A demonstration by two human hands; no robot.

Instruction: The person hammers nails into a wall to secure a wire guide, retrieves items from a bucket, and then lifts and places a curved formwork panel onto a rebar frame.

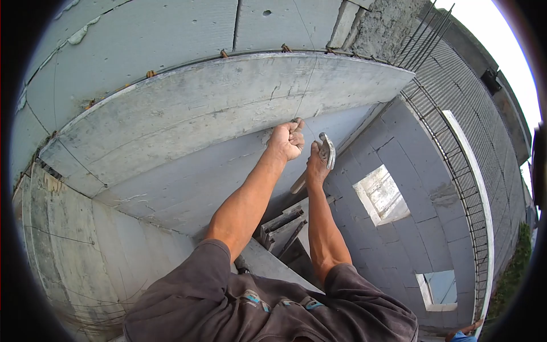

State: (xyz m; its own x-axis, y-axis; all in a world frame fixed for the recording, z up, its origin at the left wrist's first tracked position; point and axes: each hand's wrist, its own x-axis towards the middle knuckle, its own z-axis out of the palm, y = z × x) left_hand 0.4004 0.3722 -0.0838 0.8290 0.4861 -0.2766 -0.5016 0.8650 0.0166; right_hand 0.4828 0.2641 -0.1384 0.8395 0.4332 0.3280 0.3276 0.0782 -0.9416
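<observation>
Steel hammer (327,151) gripped firmly in the right hand (317,166), head up, just right of the left hand (287,140) near the middle of the scene. Pinches a thin wire (311,73) with the left, fingers curled narrow, by the lower edge of a long grey panel (228,94) on the far side. To the right, a grey block wall (399,142) with two openings (384,195), and corrugated sheeting (458,74) beyond.

On the right, we see a grey block wall (419,231) with two pale-framed window openings (382,195). Behind it there is a corrugated roof (456,77) under a bright white sky (504,28), and lower we notice green plants (513,273).
</observation>
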